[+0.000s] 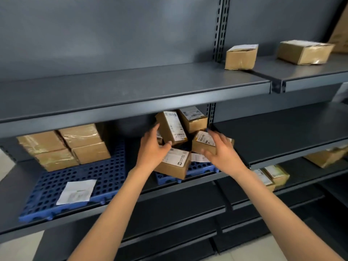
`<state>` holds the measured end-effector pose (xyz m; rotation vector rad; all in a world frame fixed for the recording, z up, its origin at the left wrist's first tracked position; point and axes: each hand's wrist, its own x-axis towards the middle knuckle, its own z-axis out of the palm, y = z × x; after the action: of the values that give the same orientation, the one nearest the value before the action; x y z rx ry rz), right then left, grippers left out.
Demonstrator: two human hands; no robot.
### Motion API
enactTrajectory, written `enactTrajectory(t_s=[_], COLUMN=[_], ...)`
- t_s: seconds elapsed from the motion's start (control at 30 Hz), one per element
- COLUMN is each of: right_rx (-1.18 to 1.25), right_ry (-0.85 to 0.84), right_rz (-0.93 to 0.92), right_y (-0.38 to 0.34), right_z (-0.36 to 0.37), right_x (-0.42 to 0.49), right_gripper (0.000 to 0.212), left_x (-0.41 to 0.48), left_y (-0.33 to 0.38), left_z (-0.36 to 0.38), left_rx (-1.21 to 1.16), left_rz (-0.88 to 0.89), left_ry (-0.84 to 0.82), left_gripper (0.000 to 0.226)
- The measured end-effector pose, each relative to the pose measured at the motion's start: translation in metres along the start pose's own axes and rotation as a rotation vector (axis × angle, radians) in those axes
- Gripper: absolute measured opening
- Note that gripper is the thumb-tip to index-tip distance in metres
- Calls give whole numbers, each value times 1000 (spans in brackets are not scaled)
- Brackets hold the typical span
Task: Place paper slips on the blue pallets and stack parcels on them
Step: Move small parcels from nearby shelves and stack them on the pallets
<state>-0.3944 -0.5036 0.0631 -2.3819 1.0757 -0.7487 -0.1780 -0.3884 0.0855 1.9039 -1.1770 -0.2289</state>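
Observation:
Two blue pallets lie on the middle shelf. The left pallet (105, 176) carries a white paper slip (77, 192) at its front and several taped cardboard parcels (64, 146) stacked at its back. The right pallet (199, 169) holds a loose pile of small labelled parcels, with another slip (198, 158) partly under them. My left hand (152, 147) grips a tilted long parcel (172, 128) in that pile. My right hand (222, 149) clasps a small parcel (202, 141) on the pile's right. A parcel (174, 163) lies at the front, overhanging the pallet's edge.
The dark metal shelving has an upright post (221, 29) between bays. Two parcels (241, 57) (304, 51) rest on the upper shelf at right. More parcels (273, 176) sit on lower shelves at right. Pale floor (18, 247) shows below.

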Motion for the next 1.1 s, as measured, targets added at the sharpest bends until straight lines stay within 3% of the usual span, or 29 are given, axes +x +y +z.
enactTrajectory(t_s=[0.17,0.37,0.6,0.73,0.8,1.0,1.1], right_rx=[-359,-378,-264,-88,-33,-76,-76], right_ry=[-278,-275,-335,-319,-278,-81,-7], right_rz=[130,112,90,-13,-33,14,67], right_y=[43,55,58,21,-5,-54,-50], right_z=[-5,-12,-56,-73,-66,-21,-11], right_x=[29,47,60,62,66,112,138], right_gripper=[75,81,81,72,74,58,74], left_x=[56,75,90,92,97,105,103], left_y=[3,-4,-22,-25,-34,-67,-75], left_z=[30,48,35,7,-7,-22,-18], left_rx=[364,526,40,-278,-297,-300,-343], left_rz=[-52,-72,-97,-130,-158,-272,-352], left_ry=[-239,-282,-261,-310,-303,-184,-133], left_gripper=[102,119,110,61,50,55,46])
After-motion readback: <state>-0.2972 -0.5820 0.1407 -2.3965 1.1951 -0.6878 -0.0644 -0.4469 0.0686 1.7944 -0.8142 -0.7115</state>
